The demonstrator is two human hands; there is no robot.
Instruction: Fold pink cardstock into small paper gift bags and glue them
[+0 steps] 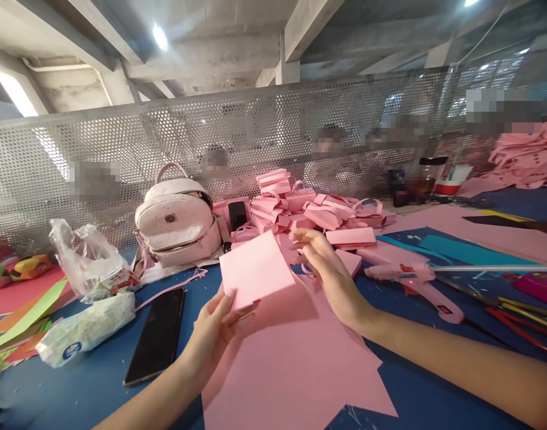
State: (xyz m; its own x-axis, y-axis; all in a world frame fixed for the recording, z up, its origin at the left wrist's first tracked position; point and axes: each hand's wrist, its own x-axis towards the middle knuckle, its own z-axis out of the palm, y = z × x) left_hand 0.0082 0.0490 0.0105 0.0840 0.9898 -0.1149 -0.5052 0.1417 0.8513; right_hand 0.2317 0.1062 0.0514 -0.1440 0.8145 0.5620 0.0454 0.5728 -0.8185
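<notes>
As seen from the head camera, a person's left hand [217, 316] gripped a pink square [255, 272] between thumb and fingers, holding it tilted above a large pink sheet [291, 376] on the blue tabletop [89, 394], while the right hand [331, 280] hovered just beside the square's right edge, its fingers loosely curved and open. A black phone [156, 334] and a tissue pack [88, 328] lay to the left, a glue gun [417, 280] rested to the right, and a pale backpack [177, 221] stood behind, beside a heap of folded pink pieces [291, 206].
</notes>
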